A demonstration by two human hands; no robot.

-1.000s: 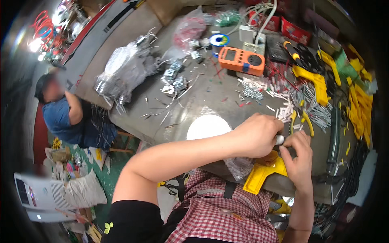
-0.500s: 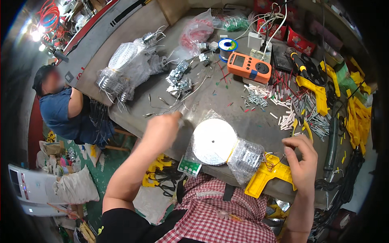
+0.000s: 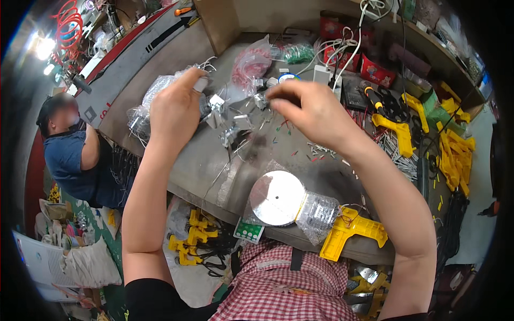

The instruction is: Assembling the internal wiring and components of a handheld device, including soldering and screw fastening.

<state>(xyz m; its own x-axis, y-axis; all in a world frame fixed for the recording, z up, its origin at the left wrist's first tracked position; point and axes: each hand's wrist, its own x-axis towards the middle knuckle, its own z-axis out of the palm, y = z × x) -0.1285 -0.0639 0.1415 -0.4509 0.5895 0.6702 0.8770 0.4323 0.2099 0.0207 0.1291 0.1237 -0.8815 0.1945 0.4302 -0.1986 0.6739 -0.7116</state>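
Observation:
My left hand [image 3: 174, 112] is raised over the left of the bench, thumb and fingers pinched by a small whitish thing I cannot make out. Beside it, small metal brackets [image 3: 230, 136] with thin wires lie or hang, partly blurred. My right hand [image 3: 318, 109] reaches in from the right, thumb and forefinger apart, close to another metal bracket [image 3: 261, 100]; contact is unclear. Nearer to me lies a round shiny disc [image 3: 277, 199] in clear wrap. A bubble-wrapped section [image 3: 317, 213] joins it to a yellow pistol-shaped housing [image 3: 342, 238] with thin wires showing.
A bubble-wrapped bundle [image 3: 155, 93] lies behind my left hand. Pink [image 3: 251, 61] and green [image 3: 298, 53] bagged parts are at the back. Yellow housings [image 3: 455, 160] and a yellow-black screwdriver [image 3: 373, 98] lie right. A person [image 3: 69, 150] sits at far left.
My right hand has moved from beside the yellow housing up to the brackets. My left hand has gone up and left. The metal brackets have shifted and spread. The view has tilted slightly.

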